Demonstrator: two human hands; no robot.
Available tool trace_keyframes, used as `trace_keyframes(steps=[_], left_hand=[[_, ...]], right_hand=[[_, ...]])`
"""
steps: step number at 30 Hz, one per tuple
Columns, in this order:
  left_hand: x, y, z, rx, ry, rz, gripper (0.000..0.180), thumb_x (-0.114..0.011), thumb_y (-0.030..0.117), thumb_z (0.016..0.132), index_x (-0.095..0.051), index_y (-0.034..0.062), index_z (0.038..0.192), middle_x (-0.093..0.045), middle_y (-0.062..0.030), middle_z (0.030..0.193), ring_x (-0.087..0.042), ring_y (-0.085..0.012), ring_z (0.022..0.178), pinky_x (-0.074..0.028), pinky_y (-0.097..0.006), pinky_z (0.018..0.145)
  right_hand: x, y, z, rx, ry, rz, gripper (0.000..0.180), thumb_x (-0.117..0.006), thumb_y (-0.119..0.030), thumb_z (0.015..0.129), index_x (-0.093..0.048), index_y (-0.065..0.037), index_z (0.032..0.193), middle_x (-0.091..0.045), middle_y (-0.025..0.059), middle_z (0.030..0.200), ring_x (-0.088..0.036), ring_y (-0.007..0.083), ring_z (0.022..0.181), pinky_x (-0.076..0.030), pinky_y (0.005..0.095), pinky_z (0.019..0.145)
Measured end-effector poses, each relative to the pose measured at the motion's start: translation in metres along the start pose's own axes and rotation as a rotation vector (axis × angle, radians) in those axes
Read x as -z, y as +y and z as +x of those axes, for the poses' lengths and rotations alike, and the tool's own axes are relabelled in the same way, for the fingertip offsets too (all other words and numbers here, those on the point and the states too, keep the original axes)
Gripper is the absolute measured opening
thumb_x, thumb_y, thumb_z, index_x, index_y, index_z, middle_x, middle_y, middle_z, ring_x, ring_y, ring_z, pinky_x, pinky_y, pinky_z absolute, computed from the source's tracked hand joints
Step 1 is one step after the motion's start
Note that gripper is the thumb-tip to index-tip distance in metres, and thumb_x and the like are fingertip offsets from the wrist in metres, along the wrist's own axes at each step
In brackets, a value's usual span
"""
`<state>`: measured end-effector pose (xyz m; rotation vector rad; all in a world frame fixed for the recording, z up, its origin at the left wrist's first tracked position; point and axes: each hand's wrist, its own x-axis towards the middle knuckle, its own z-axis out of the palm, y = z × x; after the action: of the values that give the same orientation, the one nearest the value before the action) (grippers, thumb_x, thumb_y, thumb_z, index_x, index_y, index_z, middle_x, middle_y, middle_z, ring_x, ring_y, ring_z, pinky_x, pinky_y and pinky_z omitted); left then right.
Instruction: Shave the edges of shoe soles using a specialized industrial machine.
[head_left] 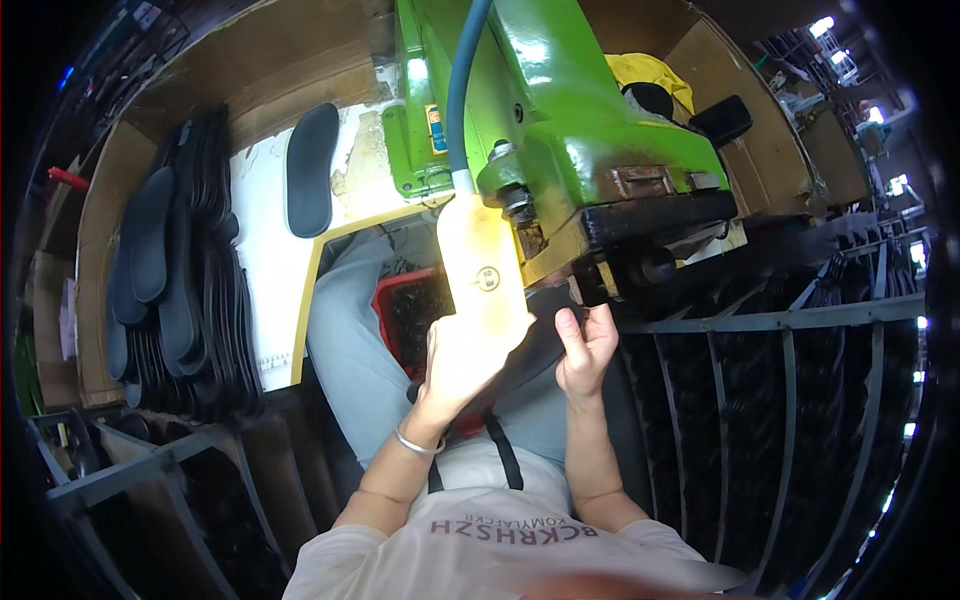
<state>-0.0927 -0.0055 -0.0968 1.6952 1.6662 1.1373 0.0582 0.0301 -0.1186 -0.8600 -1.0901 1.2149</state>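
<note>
A dark shoe sole (pixel 540 342) is held slantwise under the head of a green machine (pixel 610 130), its upper end close to the machine's working parts (pixel 592 280). My left hand (pixel 468 365), washed out by glare, grips the sole from the left, with a bangle on that wrist. On the right, my right hand (pixel 588 352) pinches the sole's edge near the working parts, thumb raised. A glowing lamp (pixel 480 240) on a blue flexible neck hangs just above my left hand and hides part of the sole and fingers.
One dark sole (pixel 313 170) lies on the white tabletop (pixel 268 270), beside piled soles (pixel 180 270) at the left. Cardboard walls (pixel 265 65) edge the table. A red bin (pixel 382 312) sits below. Metal racks (pixel 770 320) with dark things flank me; yellow cloth (pixel 655 75) lies behind the machine.
</note>
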Motion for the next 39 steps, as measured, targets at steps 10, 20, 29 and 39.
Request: trace_keyframes(steps=[10, 20, 29, 39], left_hand=[[-0.021, -0.016, -0.026, 0.127, 0.343, -0.398, 0.018, -0.062, 0.005, 0.079, -0.063, -0.0063, 0.093, -0.066, -0.0181, 0.076, -0.066, -0.0207, 0.065, -0.05, -0.028, 0.06], [-0.047, 0.005, 0.004, 0.13, 0.248, -0.526, 0.011, -0.064, 0.012, 0.083, -0.061, 0.0009, 0.081, -0.056, -0.0055, 0.069, -0.051, -0.0126, 0.062, -0.042, -0.028, 0.058], [-0.036, -0.003, -0.013, 0.177, 0.247, -0.689, 0.011, -0.062, 0.002, 0.083, -0.06, 0.0001, 0.094, -0.059, -0.0013, 0.084, -0.054, -0.0101, 0.077, -0.045, -0.024, 0.071], [0.002, -0.02, -0.018, 0.193, 0.31, -0.748, 0.024, -0.068, 0.003, 0.077, -0.06, -0.0059, 0.098, -0.065, -0.0089, 0.089, -0.06, -0.0129, 0.078, -0.048, -0.026, 0.073]], right_hand=[[-0.019, -0.008, 0.01, -0.109, -0.219, -0.088, 0.016, -0.064, 0.005, 0.077, -0.055, 0.0, 0.09, -0.062, 0.0052, 0.088, -0.057, 0.0082, 0.079, -0.046, 0.0213, 0.071], [0.054, 0.011, -0.108, -0.46, -0.298, -0.345, 0.033, -0.073, -0.012, 0.074, -0.062, 0.002, 0.102, -0.064, 0.008, 0.098, -0.059, 0.0155, 0.09, -0.046, 0.0285, 0.082], [0.12, -0.039, -0.084, -0.349, 0.169, -0.162, 0.039, -0.066, -0.002, 0.072, -0.051, 0.007, 0.107, -0.062, 0.0097, 0.092, -0.059, 0.0157, 0.08, -0.049, 0.0273, 0.072], [0.072, -0.059, 0.043, -0.211, -0.008, -0.183, 0.02, -0.062, -0.01, 0.081, -0.056, 0.002, 0.095, -0.058, 0.0032, 0.079, -0.053, 0.0061, 0.06, -0.04, 0.0176, 0.046]])
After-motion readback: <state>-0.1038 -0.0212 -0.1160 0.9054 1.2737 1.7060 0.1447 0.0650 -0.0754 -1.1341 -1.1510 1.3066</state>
